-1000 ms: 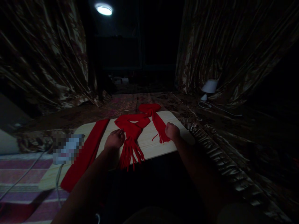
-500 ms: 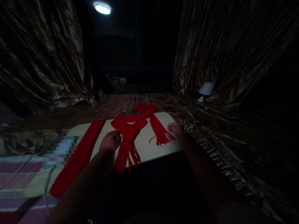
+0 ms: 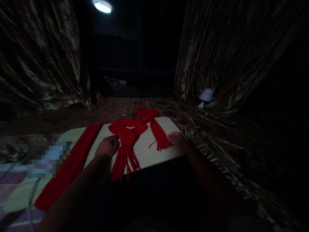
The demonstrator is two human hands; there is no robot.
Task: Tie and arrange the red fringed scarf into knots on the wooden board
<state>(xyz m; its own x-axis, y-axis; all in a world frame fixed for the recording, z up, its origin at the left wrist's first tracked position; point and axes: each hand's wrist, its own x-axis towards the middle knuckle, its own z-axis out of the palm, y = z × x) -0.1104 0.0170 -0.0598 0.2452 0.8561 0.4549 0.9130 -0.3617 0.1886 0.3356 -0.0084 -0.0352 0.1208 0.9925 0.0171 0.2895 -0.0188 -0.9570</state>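
Note:
A red fringed scarf point(image 3: 130, 135) lies looped and crossed over itself on a pale wood-grain board point(image 3: 149, 154). One fringed end hangs over the board's near edge; the other points to the right. My left hand point(image 3: 108, 146) rests beside the near end, fingers loosely bent and apart, their tips at the scarf's left edge. At the right fringe is my right hand point(image 3: 176, 138), its fingers reaching to the strands and slightly apart. Neither hand visibly grips cloth. A folded red cloth strip point(image 3: 70, 169) lies along the left part of the board.
A pixelated flat object point(image 3: 49, 159) and a cable point(image 3: 31, 199) lie at the left. A small white lamp point(image 3: 206, 95) with a cord stands at the back right. Patterned curtains point(image 3: 36, 58) frame a dark window. The room is dim.
The whole view has shifted, so the board and scarf appear further left. My right hand has come closer to the right fringe. The left hand stays beside the scarf.

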